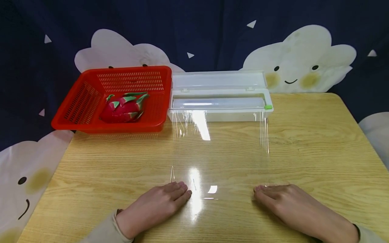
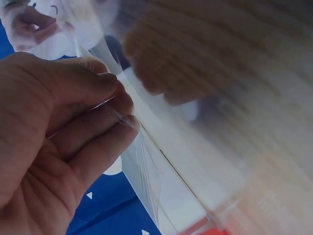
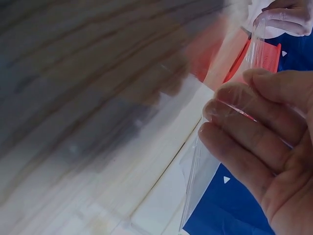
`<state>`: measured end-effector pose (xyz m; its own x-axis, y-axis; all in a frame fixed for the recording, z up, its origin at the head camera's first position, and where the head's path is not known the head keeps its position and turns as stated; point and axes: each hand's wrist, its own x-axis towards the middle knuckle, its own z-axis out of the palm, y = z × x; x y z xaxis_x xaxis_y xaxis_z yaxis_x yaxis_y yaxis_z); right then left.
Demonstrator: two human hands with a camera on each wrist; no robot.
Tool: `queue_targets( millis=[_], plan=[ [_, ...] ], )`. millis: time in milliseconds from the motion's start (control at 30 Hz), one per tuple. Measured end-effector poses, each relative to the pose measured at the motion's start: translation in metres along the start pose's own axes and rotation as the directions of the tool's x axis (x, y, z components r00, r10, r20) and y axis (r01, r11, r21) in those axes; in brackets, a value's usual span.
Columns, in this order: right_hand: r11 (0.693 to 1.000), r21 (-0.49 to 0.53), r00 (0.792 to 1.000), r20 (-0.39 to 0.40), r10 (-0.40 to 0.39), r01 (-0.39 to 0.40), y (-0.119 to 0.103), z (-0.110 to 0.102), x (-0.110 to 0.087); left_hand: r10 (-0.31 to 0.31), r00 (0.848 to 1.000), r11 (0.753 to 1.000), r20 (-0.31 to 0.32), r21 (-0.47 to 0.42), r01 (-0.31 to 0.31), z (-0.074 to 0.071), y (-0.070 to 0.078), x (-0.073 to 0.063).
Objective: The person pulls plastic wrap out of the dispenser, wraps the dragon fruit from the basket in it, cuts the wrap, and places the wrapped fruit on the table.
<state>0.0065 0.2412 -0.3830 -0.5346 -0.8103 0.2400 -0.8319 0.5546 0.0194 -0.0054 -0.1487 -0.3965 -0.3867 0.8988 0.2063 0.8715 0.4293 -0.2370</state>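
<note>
A sheet of clear cling film (image 1: 225, 152) stretches from a roll in an open white dispenser box (image 1: 218, 116) toward the near side of the wooden table. My left hand (image 1: 155, 206) pinches the film's near left corner between thumb and fingers, as the left wrist view shows. At the near right corner, my right hand (image 1: 299, 207) pinches the film the same way; in the right wrist view the film (image 3: 195, 171) wrinkles around the fingertips. Between the two hands the film lies low over the table and reflects light.
To the left of the dispenser stands a red plastic basket (image 1: 121, 128) holding a dragon fruit (image 1: 120, 109). The dispenser's lid (image 1: 218, 79) is raised, and a small green piece (image 1: 268, 107) sits at its right end. Behind the table (image 1: 319, 141) hangs a dark blue cloud-print curtain (image 1: 212, 33).
</note>
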Motion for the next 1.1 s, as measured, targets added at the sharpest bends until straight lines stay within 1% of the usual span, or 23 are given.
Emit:
queue_targets(
  millis=[100,300,600,767,900,1100],
  plan=[
    [1.0,0.003,1.0,0.001,-0.001,0.001,0.0,0.0,-0.002,0.007,1.0,1.0,-0.001,-0.001,-0.007,0.0,0.001,-0.001],
    [1.0,0.024,1.0,0.028,-0.001,0.0,-0.001,-0.001,-0.005,0.019,1.0,1.0,0.023,0.002,-0.019,-0.002,0.004,-0.001],
    [1.0,0.018,1.0,0.018,-0.015,0.015,-0.002,-0.002,-0.007,0.021,0.999,1.0,0.026,-0.012,-0.021,-0.003,0.009,-0.001],
    [1.0,0.017,0.999,0.027,-0.016,0.016,-0.003,-0.002,-0.01,0.026,0.998,0.999,0.053,-0.021,-0.025,-0.006,0.011,-0.001],
    [0.999,0.04,0.999,0.044,-0.019,0.017,-0.002,-0.002,-0.013,0.038,0.997,0.999,0.074,-0.018,-0.037,-0.008,0.013,-0.001],
    [0.998,0.051,0.997,0.07,-0.026,0.022,-0.002,-0.001,-0.016,0.055,0.997,0.999,0.062,-0.004,-0.054,-0.008,0.015,-0.001]
  ],
)
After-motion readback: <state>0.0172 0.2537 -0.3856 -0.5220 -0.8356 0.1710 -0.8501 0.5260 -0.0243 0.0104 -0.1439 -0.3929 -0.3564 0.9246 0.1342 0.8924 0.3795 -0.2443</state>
